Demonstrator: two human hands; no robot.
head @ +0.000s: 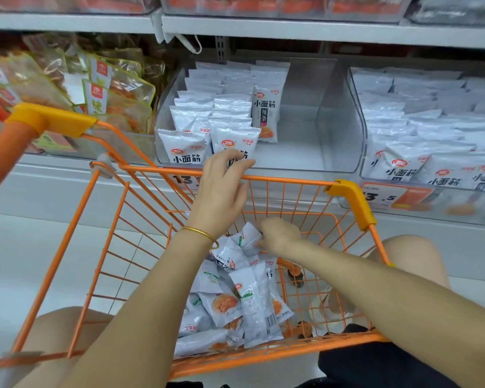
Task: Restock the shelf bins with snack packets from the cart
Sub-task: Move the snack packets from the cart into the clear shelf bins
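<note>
As my right hand (277,238) grips a packet (248,236) down in the cart (291,182), the half-filled bin (339,127) waits at twelve o'clock; left hand (221,189) hovers nearer, fingers (242,163) loose, empty.

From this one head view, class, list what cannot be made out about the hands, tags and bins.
All in the head view:
- Right hand: blurred, fingers hidden behind its back; grip on the packet unclear.
- Price tag: digits covered by the left hand and cart rim.
- Top bins: cut off by the upper edge.
- Right bin: cut off by the right edge.
</note>
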